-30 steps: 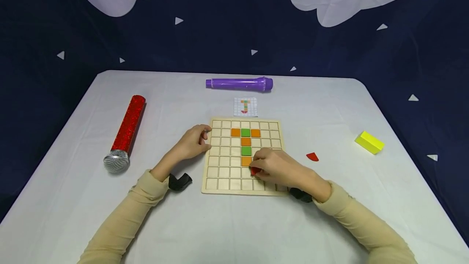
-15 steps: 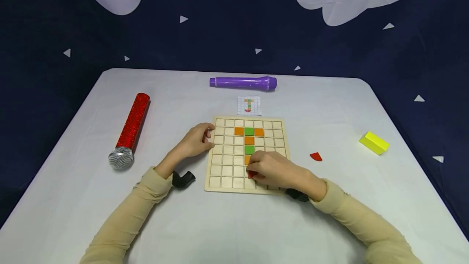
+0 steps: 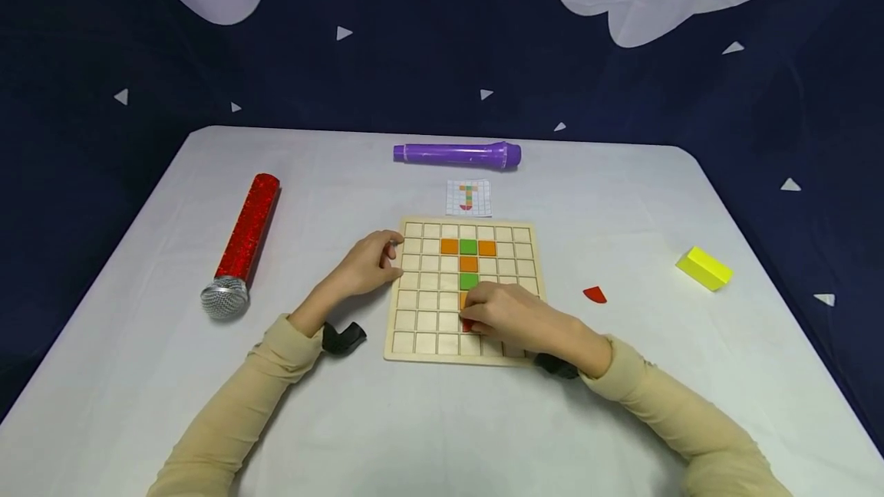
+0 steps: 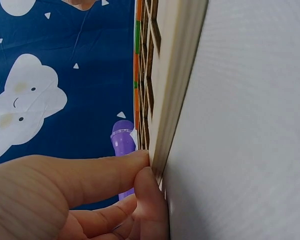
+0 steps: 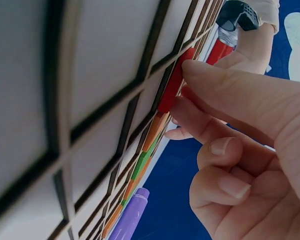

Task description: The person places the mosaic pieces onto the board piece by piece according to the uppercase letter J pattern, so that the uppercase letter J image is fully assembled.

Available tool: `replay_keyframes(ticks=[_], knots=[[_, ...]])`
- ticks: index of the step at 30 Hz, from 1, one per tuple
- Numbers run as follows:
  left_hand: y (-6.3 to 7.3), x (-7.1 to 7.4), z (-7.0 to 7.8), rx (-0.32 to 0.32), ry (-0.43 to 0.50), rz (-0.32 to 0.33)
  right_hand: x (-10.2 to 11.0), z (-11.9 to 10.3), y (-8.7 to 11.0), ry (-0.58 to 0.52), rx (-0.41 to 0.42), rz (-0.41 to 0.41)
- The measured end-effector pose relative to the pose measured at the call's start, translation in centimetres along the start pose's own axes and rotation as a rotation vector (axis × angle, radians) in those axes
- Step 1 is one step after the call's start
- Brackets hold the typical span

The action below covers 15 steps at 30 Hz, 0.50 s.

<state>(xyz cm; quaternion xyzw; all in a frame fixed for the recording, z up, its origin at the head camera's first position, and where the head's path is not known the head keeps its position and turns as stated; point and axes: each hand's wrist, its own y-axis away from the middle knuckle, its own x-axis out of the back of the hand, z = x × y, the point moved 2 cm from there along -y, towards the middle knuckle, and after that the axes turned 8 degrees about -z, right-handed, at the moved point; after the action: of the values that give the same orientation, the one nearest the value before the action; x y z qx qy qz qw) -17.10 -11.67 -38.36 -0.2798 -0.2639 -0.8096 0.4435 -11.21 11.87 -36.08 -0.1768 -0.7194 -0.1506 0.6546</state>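
Note:
The gridded wooden board (image 3: pixel 426 321) carries orange and green square tiles (image 3: pixel 468 264) in a T-like arrangement. My right hand (image 3: pixel 514 317) reaches over its lower middle. Thumb and index finger pinch a red tile (image 5: pixel 176 84) in the cell just below the lowest orange tile, with the other fingers curled in behind. In the head view my hand covers most of this red tile. At the board's left edge, my left hand (image 3: pixel 366 263) touches the wood with thumb and index fingertips. Another red tile (image 3: pixel 595 294), wedge-shaped with one curved side, lies right of the board.
A small pattern card (image 3: pixel 469 198) lies behind the board, with a purple microphone (image 3: pixel 456 155) farther back. A glittery red microphone (image 3: pixel 249 240) rests at left, a yellow block (image 3: pixel 704 268) at right. Black straps (image 3: pixel 344 339) are on both wrists.
My right hand has moved slightly left with the red tile, into the column under the orange and green tiles. My left hand stays at the board's edge. The head view has shifted slightly.

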Motion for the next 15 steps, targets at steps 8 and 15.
replay_keyframes(ticks=[8,15], knots=[[0.10,-0.01,0.06,-0.001,0.009,-0.001,0.06,-0.13,-0.27,0.016,0.012,0.011],[0.09,-0.01,0.08,-0.007,0.007,-0.001,0.16,-0.12,-0.29,0.004,0.015,0.010]])
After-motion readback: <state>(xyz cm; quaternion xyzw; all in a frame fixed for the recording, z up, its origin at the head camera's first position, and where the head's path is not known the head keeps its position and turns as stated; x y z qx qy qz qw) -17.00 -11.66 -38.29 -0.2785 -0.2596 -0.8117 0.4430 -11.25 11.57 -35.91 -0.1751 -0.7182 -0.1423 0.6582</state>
